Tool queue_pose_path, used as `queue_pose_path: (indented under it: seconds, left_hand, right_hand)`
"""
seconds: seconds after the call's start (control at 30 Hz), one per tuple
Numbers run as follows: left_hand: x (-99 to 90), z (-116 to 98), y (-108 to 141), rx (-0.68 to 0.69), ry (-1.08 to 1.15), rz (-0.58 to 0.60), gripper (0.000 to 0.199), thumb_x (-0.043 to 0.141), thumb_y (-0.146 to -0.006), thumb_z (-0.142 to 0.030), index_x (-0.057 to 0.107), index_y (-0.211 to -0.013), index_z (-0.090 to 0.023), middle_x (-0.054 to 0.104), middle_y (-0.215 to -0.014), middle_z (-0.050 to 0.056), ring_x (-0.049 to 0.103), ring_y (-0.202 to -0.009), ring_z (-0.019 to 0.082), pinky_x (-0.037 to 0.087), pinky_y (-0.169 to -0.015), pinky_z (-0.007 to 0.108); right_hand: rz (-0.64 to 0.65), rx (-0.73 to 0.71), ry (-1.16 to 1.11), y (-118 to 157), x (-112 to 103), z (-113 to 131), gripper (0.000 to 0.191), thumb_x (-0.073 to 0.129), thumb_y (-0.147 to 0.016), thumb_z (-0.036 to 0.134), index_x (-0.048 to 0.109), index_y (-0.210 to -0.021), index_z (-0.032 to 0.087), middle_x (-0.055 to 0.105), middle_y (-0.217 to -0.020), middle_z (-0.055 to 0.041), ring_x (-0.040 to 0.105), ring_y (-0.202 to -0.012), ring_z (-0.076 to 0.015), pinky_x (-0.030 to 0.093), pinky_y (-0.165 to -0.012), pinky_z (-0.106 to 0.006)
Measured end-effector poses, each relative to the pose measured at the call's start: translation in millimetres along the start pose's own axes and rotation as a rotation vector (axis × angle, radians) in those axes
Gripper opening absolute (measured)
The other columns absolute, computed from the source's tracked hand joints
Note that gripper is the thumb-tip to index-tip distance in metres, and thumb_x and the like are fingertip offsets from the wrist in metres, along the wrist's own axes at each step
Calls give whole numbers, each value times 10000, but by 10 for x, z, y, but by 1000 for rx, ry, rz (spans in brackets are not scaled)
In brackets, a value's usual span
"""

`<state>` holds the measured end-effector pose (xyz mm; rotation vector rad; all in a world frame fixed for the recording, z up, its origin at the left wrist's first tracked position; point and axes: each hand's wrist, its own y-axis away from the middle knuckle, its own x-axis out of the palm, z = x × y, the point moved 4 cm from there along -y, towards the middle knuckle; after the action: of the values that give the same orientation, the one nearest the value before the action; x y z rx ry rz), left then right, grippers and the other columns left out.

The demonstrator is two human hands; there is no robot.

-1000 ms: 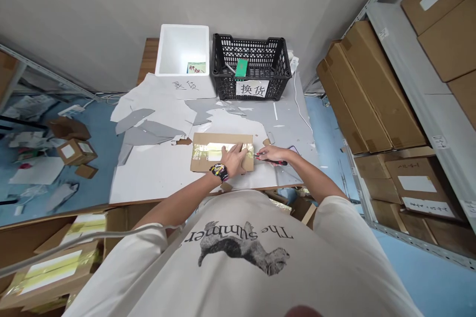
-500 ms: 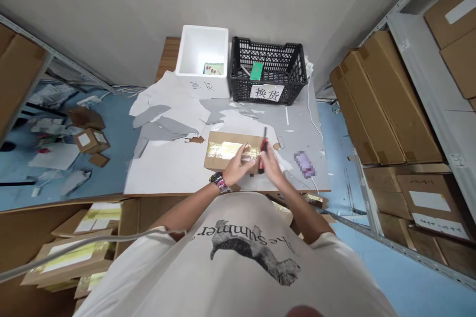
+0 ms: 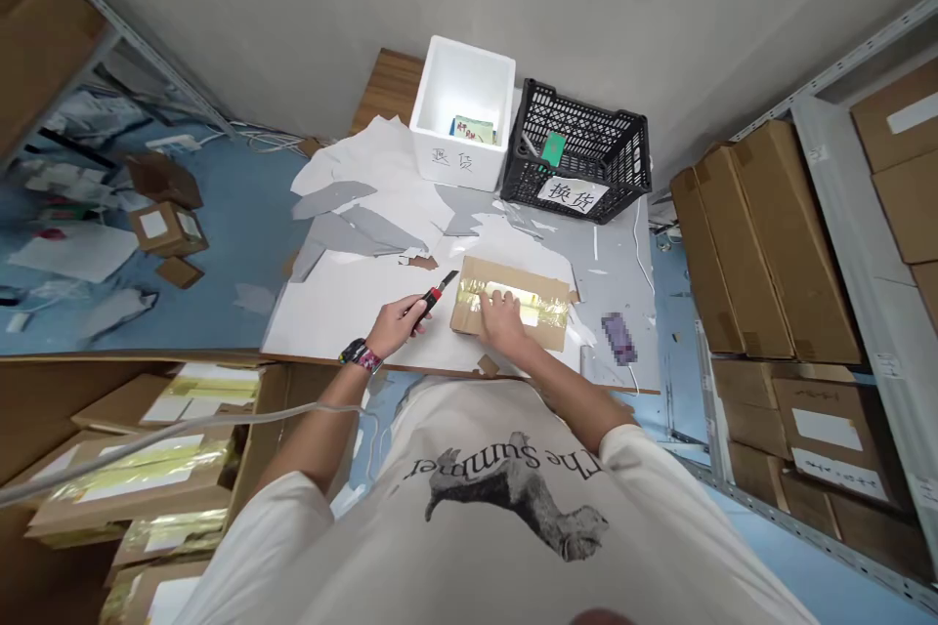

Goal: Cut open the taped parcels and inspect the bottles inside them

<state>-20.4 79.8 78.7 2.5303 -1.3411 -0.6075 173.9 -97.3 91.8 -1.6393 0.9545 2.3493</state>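
Note:
A red and black utility knife (image 3: 434, 300) is gripped in my left hand (image 3: 400, 324), its dark blade pointing up and right toward the near box. That cardboard box (image 3: 469, 320) lies on the table, wrapped in shiny yellowish tape with a white label on top. Over the label and tape, my right hand (image 3: 504, 320) presses on the box with bent fingers, which partly cover the label. The knife tip is close to the box's left end but apart from it.
A white foam box (image 3: 458, 166) and a black plastic crate (image 3: 616, 195) stand at the back of the table (image 3: 352, 312). To the right lies a blurred purple object (image 3: 619, 339) with a cable. Taped parcels (image 3: 147, 479) fill a large carton at lower left.
The utility knife has passed from my right hand to my left, which has moved left off the box. My right hand is now on the box top. The view has shifted.

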Motion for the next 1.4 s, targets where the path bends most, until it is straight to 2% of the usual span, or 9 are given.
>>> queue_pose_path:
  seconds: [0.2,0.47,0.63,0.8,1.0,1.07,1.17,1.3,1.4]
  left_hand:
    - [-259,-150,-413,178,-170,232,684,664,-989,-748,864,-1372,-218,846,-959,66,721,-663,183,597,-639,281]
    - [-312,-392,-952,239,-377,520,504,708,-947,-616,891,-1231,-242,773,-751,26,634,-531,170,482,-573,265]
    - [-295,-228,-1058,95,-361,652,470,768,-895,-685,859,-965,-230,740,-736,61,613,-530,192,467,-485,274]
    - [-258,-97,-1198,6,-385,656,545,766,-887,-746,878,-1046,-237,679,-670,52,585,-509,199,456,-455,281]
    - [63,-83,-877,-66,-244,895,542,899,-730,-761,734,-717,-246,667,-660,53,540,-506,190,435,-451,297]
    - [-84,13,-740,-82,-126,798,541,924,-710,-751,725,-715,-248,670,-652,45,533,-501,184,446,-454,293]
    - [-556,311,-539,-160,38,458,532,882,-753,-744,793,-866,-232,714,-684,49,580,-525,194,489,-472,292]
    - [-1105,697,-206,-174,235,-73,683,733,-878,-687,813,-1276,-137,795,-836,71,664,-635,197,580,-581,300]
    - [-1127,753,-1,-94,233,-223,804,686,-937,-690,770,-1475,-98,816,-941,77,690,-721,194,637,-703,332]
  right_hand:
    - [61,-38,-34,-12,-242,-100,619,972,-921,408,693,-1429,192,586,-1614,-218,627,-1390,-417,567,-1159,-526]
    - [85,20,-24,14,-346,7,496,880,-995,383,720,-1439,232,537,-1819,-143,743,-1374,-414,604,-1146,-496]
    - [70,41,-65,-25,-399,61,398,778,-1075,381,729,-1435,217,632,-1747,-133,705,-1464,-389,554,-1236,-485]
    - [46,32,-96,-71,-386,58,385,753,-1088,387,737,-1423,200,633,-1745,-137,692,-1478,-367,522,-1261,-458]
    - [35,24,-121,-108,-446,-21,320,751,-1080,389,735,-1335,195,793,-1481,-140,748,-1305,-350,559,-1103,-405]
    - [10,-1,-139,-79,-417,-74,311,701,-1106,389,734,-1351,201,824,-1381,-142,755,-1249,-354,560,-1077,-417]
    - [-129,-38,-165,-26,-308,-207,369,514,-1168,315,747,-1429,196,790,-1451,-179,683,-1389,-365,510,-1203,-483]
    - [-257,-34,-107,-60,-64,-411,691,595,-1141,420,506,-1802,240,395,-1903,-169,285,-1767,-435,244,-1423,-661]
    - [-195,-13,-13,-185,93,-481,927,699,-1103,547,304,-1905,303,153,-1992,-141,108,-1817,-512,120,-1410,-793]
